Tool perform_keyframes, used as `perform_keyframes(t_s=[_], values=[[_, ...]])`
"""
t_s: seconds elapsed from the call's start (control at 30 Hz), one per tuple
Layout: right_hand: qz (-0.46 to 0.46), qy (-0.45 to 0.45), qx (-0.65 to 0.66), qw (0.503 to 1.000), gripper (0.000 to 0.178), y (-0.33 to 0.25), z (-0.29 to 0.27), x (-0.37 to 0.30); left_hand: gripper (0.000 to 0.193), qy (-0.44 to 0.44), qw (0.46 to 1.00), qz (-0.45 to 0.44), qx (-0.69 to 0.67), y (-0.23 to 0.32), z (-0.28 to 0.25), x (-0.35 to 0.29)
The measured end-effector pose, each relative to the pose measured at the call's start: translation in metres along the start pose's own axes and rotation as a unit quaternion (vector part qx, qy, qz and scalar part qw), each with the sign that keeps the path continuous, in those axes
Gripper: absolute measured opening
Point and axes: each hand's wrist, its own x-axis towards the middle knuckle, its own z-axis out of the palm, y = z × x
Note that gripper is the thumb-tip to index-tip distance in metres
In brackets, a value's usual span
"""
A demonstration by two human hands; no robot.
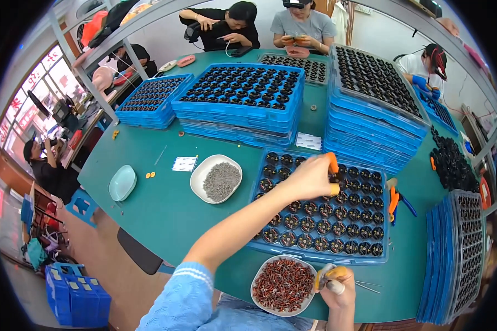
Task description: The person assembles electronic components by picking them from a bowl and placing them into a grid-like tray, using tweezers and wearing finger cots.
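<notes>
My left hand (309,179) reaches over a blue tray (314,255) of small black round parts with copper-coloured insides. Orange and yellow finger covers sit on its fingertips, which close around a black round part (334,177) at the tray's upper middle. Close to my body, my right hand (336,286) is curled beside a white bowl (254,291). Its fingers, in stained yellow and whitish covers, are pinched together; whatever lies between them is too small to make out. Small red-brown and silver pieces (283,283) fill that bowl.
Left of the tray stand a white bowl of grey pins (222,181) and a pale green dish (122,183). Tall stacks of blue trays (237,129) rise behind and to the right. Orange-handled pliers (393,199) and tweezers (368,287) lie nearby. Several people work around the table.
</notes>
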Motion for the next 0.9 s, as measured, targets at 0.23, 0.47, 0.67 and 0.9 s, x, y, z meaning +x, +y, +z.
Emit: perform_keyframes(t_s=[0.23,0.47,0.67,0.9], values=[[0.061,0.029,0.022,0.997,0.011,-0.019,0.015,0.011,0.048,-0.031,0.791,-0.056,-0.609,0.021,0.014,-0.13],[-0.062,0.007,-0.329,0.942,0.01,-0.028,0.044,0.035,0.047,-0.048,0.729,-0.038,-0.681,0.004,0.043,-0.16],[-0.088,-0.018,-0.501,0.861,0.014,-0.024,0.052,0.038,0.051,-0.037,0.724,-0.082,-0.684,0.012,0.037,-0.165],[-0.052,-0.019,-0.491,0.869,0.013,-0.024,0.053,0.038,0.049,-0.057,0.71,-0.089,-0.696,0.011,0.037,-0.171]])
